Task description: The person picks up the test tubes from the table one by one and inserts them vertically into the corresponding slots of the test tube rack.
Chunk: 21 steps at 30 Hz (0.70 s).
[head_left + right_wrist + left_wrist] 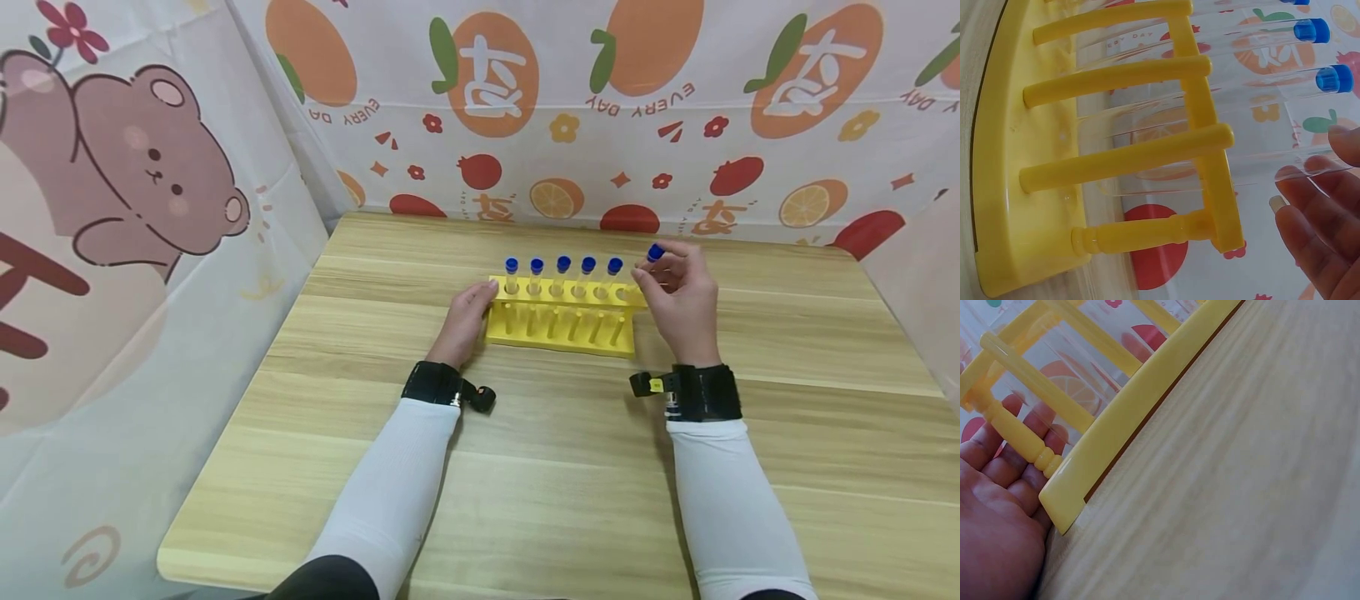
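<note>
A yellow test tube rack (558, 342) stands on the table. Several clear test tubes with blue caps (562, 264) are upright in its holes. My left hand (463, 321) holds the rack's left end; in the left wrist view its fingers (1007, 469) lie behind the end post (1019, 434). At the right end, my right hand (686, 300) pinches another test tube (1254, 165) near its top, thumb on one side and fingers on the other. This tube leans to the right, its lower part within the rack's frame. Its blue cap (656, 252) shows above the fingers.
The rack is on a wood-grain table (555, 483). Behind the table hangs a fruit-print curtain (420, 158), and a bear-print sheet (210, 333) covers the left side. A strapped camera (480, 397) juts from the left wrist, another (647, 384) from the right.
</note>
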Available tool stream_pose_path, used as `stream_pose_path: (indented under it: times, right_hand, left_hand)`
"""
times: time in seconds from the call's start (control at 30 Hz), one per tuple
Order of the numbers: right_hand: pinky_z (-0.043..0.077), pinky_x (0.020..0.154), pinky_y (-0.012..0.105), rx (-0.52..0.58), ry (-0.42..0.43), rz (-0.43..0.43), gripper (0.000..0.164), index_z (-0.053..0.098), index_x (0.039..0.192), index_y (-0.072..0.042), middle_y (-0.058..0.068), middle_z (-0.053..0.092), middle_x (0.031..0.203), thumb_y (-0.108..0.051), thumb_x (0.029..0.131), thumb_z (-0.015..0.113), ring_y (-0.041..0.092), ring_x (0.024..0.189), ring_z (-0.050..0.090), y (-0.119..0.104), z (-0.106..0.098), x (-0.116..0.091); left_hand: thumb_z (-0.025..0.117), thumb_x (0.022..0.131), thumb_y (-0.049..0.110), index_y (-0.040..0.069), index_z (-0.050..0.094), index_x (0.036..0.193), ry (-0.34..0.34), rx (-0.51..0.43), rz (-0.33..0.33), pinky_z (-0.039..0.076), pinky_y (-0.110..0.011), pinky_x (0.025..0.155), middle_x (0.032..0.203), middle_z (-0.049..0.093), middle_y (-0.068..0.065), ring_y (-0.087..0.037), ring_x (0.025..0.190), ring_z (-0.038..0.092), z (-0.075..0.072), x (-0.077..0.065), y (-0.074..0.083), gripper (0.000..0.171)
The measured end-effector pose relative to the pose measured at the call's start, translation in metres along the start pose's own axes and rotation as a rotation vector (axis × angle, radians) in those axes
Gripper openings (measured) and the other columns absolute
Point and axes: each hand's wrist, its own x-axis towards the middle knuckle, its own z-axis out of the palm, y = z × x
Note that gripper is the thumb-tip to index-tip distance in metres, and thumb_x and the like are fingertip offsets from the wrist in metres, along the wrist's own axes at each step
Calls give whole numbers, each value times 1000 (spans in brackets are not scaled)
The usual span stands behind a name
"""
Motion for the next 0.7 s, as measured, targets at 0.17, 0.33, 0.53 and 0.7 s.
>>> stream_pose_path:
  times: [0.17,0.33,0.53,0.7]
  right_hand:
    - [49,72,11,-24,-9,7,41,49,123,-9,10,67,94,-12,87,67,4,79,60,-21,-1,-4]
    - [49,72,11,-31,-21,30,41,48,125,-13,11,66,94,-15,87,66,7,78,60,-18,-1,-4]
    - [51,74,14,-66,-63,37,42,47,125,-19,1,66,92,-24,88,66,8,80,60,5,3,-1]
    - [51,75,13,-109,-105,28,46,45,128,-24,-1,64,91,-25,87,66,9,80,60,4,6,0]
  left_hand:
    - [50,96,42,3,61,117,-19,6,-22,31,-31,110,130,55,-6,-15,125,45,-1,-1,5,45]
    - [48,98,36,-2,59,118,-23,31,-14,33,-33,109,130,54,-10,-17,124,46,2,-13,21,44]
    - [50,96,42,1,60,117,-15,8,6,32,-32,110,131,54,-7,-15,126,45,1,-6,8,47]
    - [51,93,49,5,62,115,1,15,9,32,-33,110,130,55,-4,-14,126,45,0,1,-1,50]
